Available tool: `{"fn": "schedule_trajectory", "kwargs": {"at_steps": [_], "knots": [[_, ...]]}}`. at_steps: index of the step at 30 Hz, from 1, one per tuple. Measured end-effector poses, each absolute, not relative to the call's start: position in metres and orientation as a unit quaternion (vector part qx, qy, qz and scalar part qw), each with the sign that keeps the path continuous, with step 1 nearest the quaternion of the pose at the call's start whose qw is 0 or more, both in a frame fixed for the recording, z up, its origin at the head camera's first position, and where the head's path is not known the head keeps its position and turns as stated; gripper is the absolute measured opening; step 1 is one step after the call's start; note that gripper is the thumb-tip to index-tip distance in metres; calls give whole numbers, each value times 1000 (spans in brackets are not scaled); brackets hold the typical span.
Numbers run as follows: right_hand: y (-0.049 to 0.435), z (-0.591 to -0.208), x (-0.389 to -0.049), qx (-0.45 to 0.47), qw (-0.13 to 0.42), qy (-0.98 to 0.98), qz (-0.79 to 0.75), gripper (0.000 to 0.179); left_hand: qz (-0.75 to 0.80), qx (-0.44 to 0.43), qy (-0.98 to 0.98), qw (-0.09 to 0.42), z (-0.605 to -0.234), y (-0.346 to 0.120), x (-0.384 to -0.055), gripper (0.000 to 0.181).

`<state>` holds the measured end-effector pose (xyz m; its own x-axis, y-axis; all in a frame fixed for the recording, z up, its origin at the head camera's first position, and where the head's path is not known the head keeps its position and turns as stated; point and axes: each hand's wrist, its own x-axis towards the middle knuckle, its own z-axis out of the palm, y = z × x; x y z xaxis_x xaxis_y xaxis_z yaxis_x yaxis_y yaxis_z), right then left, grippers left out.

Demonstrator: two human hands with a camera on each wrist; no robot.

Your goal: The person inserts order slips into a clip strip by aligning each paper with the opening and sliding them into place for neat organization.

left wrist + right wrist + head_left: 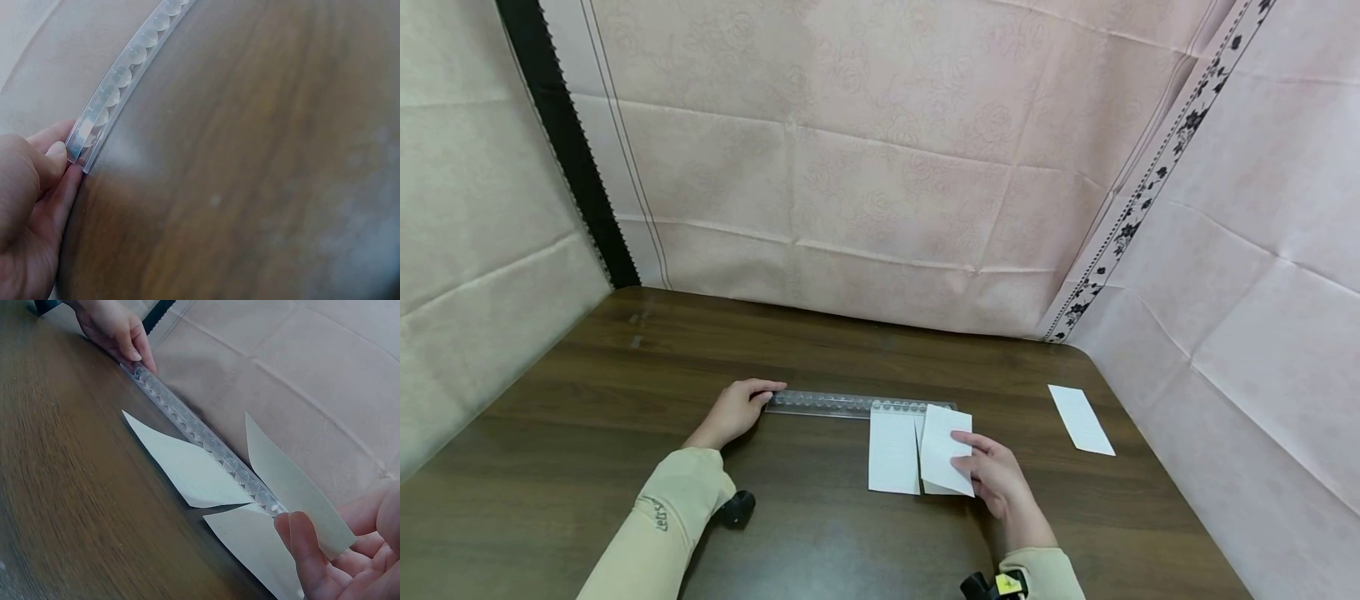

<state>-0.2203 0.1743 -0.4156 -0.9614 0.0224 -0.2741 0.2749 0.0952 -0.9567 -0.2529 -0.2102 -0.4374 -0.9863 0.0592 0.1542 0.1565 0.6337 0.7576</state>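
A long clear plastic strip point(820, 404) with a row of rounded bumps runs left to right across the wooden table. My left hand point(739, 412) pinches its left end between thumb and fingers, as the left wrist view also shows of the strip point(125, 78). Toward its right end, a white paper slip point(892, 454) meets the strip along its top edge. Beside that slip lies a second slip point(256, 544), mostly covered in the head view. My right hand point(996, 475) holds a third white slip point(943, 446), raised and tilted over the second one.
Another white slip point(1081, 419) lies apart on the right of the brown wooden table point(805, 533). Pale patterned cloth point(880, 200) hangs behind the table and along both sides. A dark camera point(737, 508) is strapped at the left wrist.
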Motion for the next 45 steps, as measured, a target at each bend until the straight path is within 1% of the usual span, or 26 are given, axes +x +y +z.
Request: {"fn": "schedule_trajectory", "kwargs": {"at_steps": [17, 26, 45], "knots": [[167, -412, -222, 112, 101, 745, -650, 40, -427, -63, -900, 61, -440, -209, -254, 29], [160, -414, -222, 106, 110, 748, -646, 37, -429, -58, -899, 60, -442, -209, -255, 29], [147, -413, -223, 85, 129, 745, -650, 38, -425, -60, -901, 64, -441, -210, -255, 29]]}}
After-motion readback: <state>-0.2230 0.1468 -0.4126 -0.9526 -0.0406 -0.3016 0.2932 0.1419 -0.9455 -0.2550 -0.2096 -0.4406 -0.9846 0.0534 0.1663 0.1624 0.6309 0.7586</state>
